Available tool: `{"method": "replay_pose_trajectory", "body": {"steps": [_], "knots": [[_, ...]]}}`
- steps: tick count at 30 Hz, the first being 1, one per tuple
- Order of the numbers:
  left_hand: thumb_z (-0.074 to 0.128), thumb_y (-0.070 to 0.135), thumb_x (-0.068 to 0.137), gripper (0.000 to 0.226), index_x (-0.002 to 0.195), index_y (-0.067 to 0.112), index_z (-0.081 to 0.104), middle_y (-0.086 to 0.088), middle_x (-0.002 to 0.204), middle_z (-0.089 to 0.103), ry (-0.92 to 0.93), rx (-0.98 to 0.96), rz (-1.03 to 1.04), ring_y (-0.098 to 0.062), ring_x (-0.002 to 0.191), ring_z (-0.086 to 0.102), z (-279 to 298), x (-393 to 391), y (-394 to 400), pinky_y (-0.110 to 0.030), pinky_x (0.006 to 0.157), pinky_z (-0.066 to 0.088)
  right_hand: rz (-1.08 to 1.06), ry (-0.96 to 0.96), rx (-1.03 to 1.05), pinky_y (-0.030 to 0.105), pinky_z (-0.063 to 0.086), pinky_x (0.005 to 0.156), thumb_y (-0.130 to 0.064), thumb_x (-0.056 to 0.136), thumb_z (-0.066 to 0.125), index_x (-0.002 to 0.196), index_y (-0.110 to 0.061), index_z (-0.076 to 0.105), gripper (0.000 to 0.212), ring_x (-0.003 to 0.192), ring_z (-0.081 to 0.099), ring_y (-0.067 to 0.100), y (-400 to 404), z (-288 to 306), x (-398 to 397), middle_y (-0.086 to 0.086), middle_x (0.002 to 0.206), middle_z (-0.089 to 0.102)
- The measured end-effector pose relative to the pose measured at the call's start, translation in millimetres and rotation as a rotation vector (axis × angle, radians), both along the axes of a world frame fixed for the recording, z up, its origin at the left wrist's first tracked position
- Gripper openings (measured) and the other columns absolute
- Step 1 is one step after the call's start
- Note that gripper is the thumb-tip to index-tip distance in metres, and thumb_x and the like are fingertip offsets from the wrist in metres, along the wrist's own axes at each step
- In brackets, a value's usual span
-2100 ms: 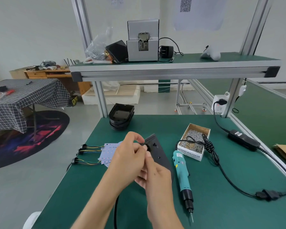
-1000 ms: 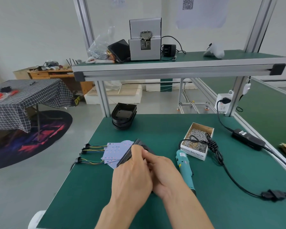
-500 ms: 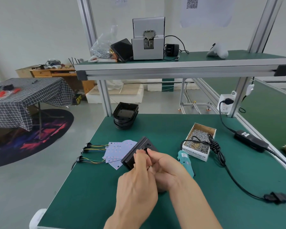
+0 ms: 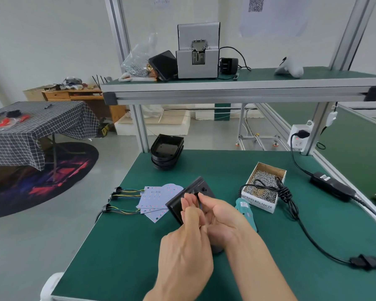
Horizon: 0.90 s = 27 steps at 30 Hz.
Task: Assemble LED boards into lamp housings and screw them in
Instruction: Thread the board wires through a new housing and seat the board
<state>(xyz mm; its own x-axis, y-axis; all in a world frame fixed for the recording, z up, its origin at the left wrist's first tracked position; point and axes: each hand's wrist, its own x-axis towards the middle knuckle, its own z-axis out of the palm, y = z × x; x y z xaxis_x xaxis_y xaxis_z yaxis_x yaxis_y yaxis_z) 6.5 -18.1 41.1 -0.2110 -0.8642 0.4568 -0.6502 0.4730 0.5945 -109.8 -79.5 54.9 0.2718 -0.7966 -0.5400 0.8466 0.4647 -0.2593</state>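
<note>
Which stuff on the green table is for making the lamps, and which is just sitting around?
For the lamps: black housing in both hands, LED boards, stacked housings, box of screws, electric screwdriver.
Just sitting around: power adapter, wall socket, white controller on shelf.

Both hands hide the near half of the black housing [image 4: 191, 197]; the screwdriver [image 4: 245, 210] shows only partly.

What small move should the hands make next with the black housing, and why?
Probably keep feeding the wires through the housing: both hands, left and right, work at its hole, and no board sits inside yet. The boards and screwdriver lie untouched.
</note>
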Motion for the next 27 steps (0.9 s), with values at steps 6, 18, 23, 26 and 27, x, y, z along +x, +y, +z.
{"method": "replay_pose_trajectory", "body": {"steps": [6, 18, 23, 26, 27], "knots": [[0.042, 0.03, 0.091, 0.019, 0.096, 0.04, 0.026, 0.015, 0.064, 0.056, 0.0, -0.01, 0.001, -0.023, 0.057, 0.056, -3, -2, 0, -0.036, 0.052, 0.046, 0.077, 0.15, -0.194, 0.031, 0.06, 0.055, -0.015, 0.107, 0.05, 0.095, 0.001, 0.066, 0.025, 0.062, 0.072, 0.022, -5, 3, -2, 0.013, 0.081, 0.071], [0.047, 0.029, 0.092, 0.037, 0.094, 0.05, 0.017, 0.016, 0.089, 0.073, 0.022, -0.002, -0.018, -0.021, 0.065, 0.057, -7, 1, 3, -0.035, 0.052, 0.049, -0.081, 0.049, 0.02, 0.019, 0.049, 0.04, -0.007, 0.096, 0.068, 0.087, 0.004, 0.064, 0.015, 0.038, 0.057, 0.01, 3, 10, 3, 0.022, 0.087, 0.075], [0.024, 0.058, 0.101, 0.021, 0.101, 0.041, 0.035, 0.021, 0.073, 0.065, 0.168, 0.115, 0.03, -0.008, 0.065, 0.059, 5, 11, -5, -0.03, 0.062, 0.047, -0.112, 0.335, -0.272, 0.03, 0.062, 0.065, -0.019, 0.101, 0.065, 0.096, -0.003, 0.072, 0.019, 0.076, 0.077, 0.018, 15, 12, 5, 0.017, 0.104, 0.079], [0.017, 0.073, 0.09, 0.044, 0.089, 0.039, 0.045, 0.02, 0.076, 0.064, 0.18, 0.139, 0.159, -0.001, 0.073, 0.057, 20, 12, -15, -0.024, 0.061, 0.038, -0.147, 0.638, -0.484, 0.034, 0.061, 0.084, -0.025, 0.099, 0.067, 0.099, -0.007, 0.079, 0.022, 0.094, 0.075, 0.024, 23, 4, 15, 0.02, 0.107, 0.077], [0.024, 0.071, 0.093, 0.043, 0.085, 0.037, 0.048, 0.019, 0.074, 0.063, 0.225, 0.145, 0.191, -0.002, 0.071, 0.057, 25, 9, -19, -0.023, 0.06, 0.037, -0.153, 0.768, -0.542, 0.037, 0.058, 0.085, -0.03, 0.099, 0.068, 0.098, -0.007, 0.08, 0.026, 0.091, 0.071, 0.024, 25, 1, 18, 0.023, 0.103, 0.076]]}}
